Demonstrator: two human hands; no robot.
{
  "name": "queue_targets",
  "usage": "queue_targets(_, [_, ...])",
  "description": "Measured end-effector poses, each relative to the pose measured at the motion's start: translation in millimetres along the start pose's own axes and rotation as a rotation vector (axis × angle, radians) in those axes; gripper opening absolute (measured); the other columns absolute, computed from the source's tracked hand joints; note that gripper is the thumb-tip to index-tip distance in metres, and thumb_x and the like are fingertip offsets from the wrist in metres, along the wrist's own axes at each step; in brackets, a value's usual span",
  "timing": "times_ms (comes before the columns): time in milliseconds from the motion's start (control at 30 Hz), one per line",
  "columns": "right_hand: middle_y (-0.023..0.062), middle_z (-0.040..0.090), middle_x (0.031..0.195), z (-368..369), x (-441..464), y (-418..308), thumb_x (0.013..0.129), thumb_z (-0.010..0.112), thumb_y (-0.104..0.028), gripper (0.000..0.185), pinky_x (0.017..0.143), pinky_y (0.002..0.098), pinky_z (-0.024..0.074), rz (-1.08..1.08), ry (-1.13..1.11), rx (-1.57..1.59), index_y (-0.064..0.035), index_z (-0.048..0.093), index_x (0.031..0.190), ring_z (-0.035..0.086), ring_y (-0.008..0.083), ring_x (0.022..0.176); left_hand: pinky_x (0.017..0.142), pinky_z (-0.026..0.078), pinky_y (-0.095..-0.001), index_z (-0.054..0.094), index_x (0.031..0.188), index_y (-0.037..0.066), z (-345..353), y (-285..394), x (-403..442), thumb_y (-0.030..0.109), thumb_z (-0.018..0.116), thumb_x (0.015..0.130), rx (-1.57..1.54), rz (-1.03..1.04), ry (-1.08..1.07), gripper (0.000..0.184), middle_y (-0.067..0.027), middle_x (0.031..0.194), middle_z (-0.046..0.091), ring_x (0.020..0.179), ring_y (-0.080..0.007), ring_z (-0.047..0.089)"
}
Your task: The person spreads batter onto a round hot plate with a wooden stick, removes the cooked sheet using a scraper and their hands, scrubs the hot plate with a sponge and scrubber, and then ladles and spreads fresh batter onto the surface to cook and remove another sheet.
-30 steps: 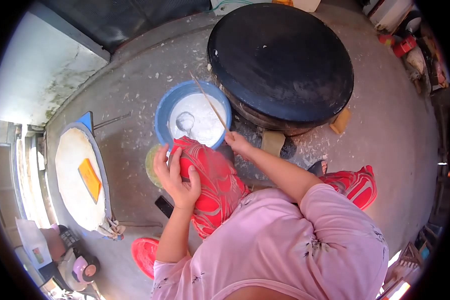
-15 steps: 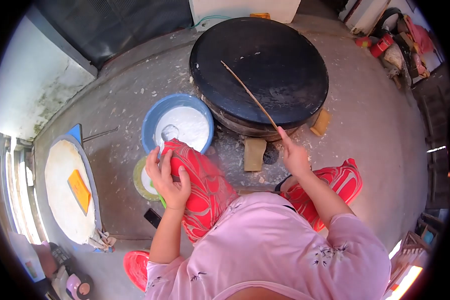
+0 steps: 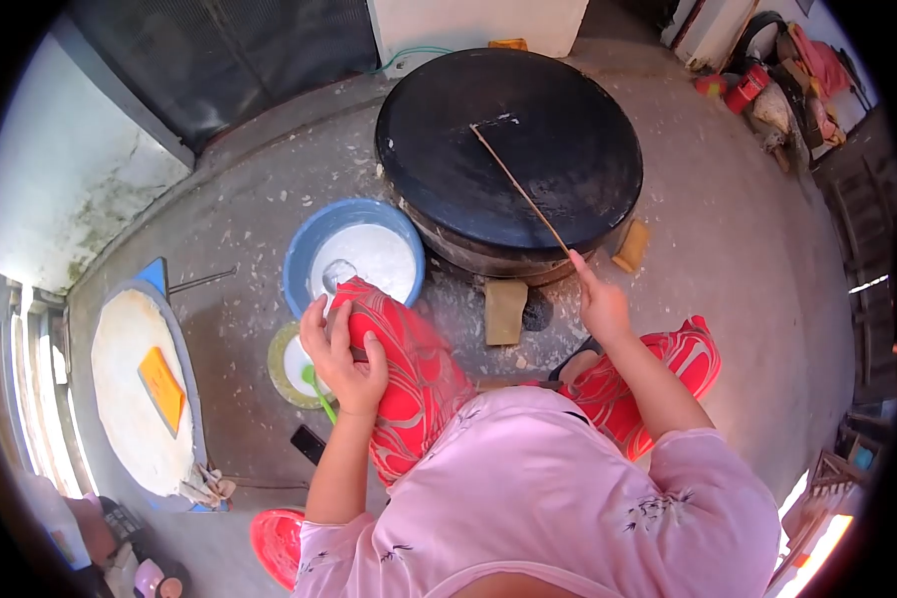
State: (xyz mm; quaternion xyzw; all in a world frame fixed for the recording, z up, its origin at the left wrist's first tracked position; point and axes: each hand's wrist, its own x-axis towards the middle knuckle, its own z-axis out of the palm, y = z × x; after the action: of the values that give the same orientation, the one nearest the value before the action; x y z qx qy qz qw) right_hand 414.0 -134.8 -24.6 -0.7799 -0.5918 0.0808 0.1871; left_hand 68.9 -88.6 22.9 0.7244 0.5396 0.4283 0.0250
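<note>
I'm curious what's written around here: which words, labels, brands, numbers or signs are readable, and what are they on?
None can be read.
Red container, upper right: any marking is too small and blurred.
Yellow-orange piece, left: no legible lettering.
Dark phone-like object on the floor: nothing readable.
Pink shirt: dark plant-like prints, not letters.
Round black plate: pale smears, no lettering.

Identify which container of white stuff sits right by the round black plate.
The blue basin, right beside the round black plate. The yellow-green bowl is smaller and sits farther off, between basin and phone.
</note>
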Motion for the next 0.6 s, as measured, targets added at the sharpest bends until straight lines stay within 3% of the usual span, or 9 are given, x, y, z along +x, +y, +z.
queue_targets(133, [0.0203,0.056,0.066,-22.3,1.1,0.3,0.083,0.050,-0.008,0.053,0.055,0.0457,0.0435,0.056,0.039,-0.081,-0.0336,0.042,0.129,0.056,0.0388,0.060,0.090,0.035,-0.0424,0.057,0.107,0.000,-1.4,-0.7,-2.4,0.008,0.057,0.066,-0.023,-0.007,0.013,0.041,-0.0183,0.124,0.042,0.113,-0.0377,0.039])
queue_targets(200, [0.0210,0.060,0.077,-39.5,0.8,-18.0,0.086,0.049,-0.009,0.050,0.059,0.0424,0.0466,-0.137,-0.194,-0.163,-0.0300,0.040,0.131,0.060,0.0360,0.065,0.090,0.035,-0.0426,0.057,0.106,0.000,-1.1,-0.5,-1.7,0.008,0.057,0.066,-0.032,-0.012,0.027,0.041,-0.0185,0.124,0.043,0.113,-0.0378,0.039])
queue_targets(233, [0.0210,0.060,0.077,-33.3,5.5,-13.8,0.086,0.049,-0.009,0.050,0.059,0.0424,0.0466,-0.144,-0.195,-0.163,-0.0300,0.040,0.131,0.060,0.0360,0.065,0.090,0.035,-0.0431,0.057,0.106,0.000,-1.4,0.2,-0.3,0.008,0.058,0.066,-0.031,-0.012,0.014,0.041,-0.0187,0.123,0.043,0.113,-0.0380,0.039])
queue_targets(300, [0.0214,0.061,0.097,-5.3,19.8,3.9,0.089,0.045,-0.011,0.046,0.067,0.0370,0.0484,0.030,0.121,0.217,-0.0267,0.039,0.132,0.063,0.0310,0.080,0.091,0.035,-0.0435,0.057,0.106,-0.001,-3.1,0.4,-0.7,0.008,0.058,0.066,-0.023,-0.017,0.000,0.041,-0.0190,0.123,0.043,0.113,-0.0383,0.039])
queue_targets(333, [0.0214,0.061,0.097,5.8,29.1,8.8,0.089,0.045,-0.011,0.046,0.067,0.0370,0.0484,0.024,0.121,0.219,-0.0267,0.039,0.132,0.063,0.0310,0.080,0.091,0.034,-0.0440,0.057,0.106,-0.001,-1.3,0.6,-0.2,0.008,0.058,0.066,-0.032,-0.009,0.005,0.041,-0.0191,0.123,0.043,0.113,-0.0384,0.040])
queue_targets(400, [0.0179,0.057,0.113,25.8,48.5,14.0,0.091,0.042,-0.014,0.042,0.078,0.0335,0.0467,0.502,0.252,0.367,-0.0236,0.040,0.132,0.061,0.0272,0.095,0.092,0.034,-0.0446,0.057,0.106,0.000,0.1,2.4,0.9,0.008,0.058,0.066,-0.037,-0.007,0.023,0.041,-0.0193,0.122,0.043,0.112,-0.0385,0.040])
queue_targets(433, [0.0155,0.058,0.113,46.1,49.1,5.0,0.091,0.042,-0.015,0.040,0.083,0.0338,0.0447,0.337,0.269,0.369,-0.0239,0.042,0.130,0.060,0.0285,0.097,0.093,0.033,-0.0427,0.057,0.107,0.000,-0.2,3.2,1.6,0.007,0.057,0.067,-0.037,-0.003,0.009,0.041,-0.0190,0.124,0.042,0.114,-0.0371,0.039])
queue_targets(533, [0.0179,0.059,0.105,44.2,31.2,-78.7,0.090,0.044,-0.018,0.037,0.081,0.0346,0.0447,-0.141,-0.342,0.268,-0.0291,0.048,0.126,0.059,0.0321,0.095,0.094,0.033,-0.0413,0.057,0.108,0.000,1.0,4.9,1.2,0.007,0.057,0.068,-0.033,0.006,-0.007,0.040,-0.0188,0.126,0.040,0.116,-0.0363,0.038])
queue_targets(600, [0.0176,0.060,0.099,31.6,36.2,-102.7,0.090,0.047,-0.023,0.033,0.079,0.0343,0.0454,-0.174,-0.412,0.274,-0.0304,0.051,0.122,0.059,0.0328,0.091,0.093,0.033,-0.0414,0.056,0.108,0.000,1.0,5.6,3.1,0.007,0.057,0.068,-0.036,0.024,-0.009,0.040,-0.0189,0.126,0.040,0.116,-0.0366,0.038])
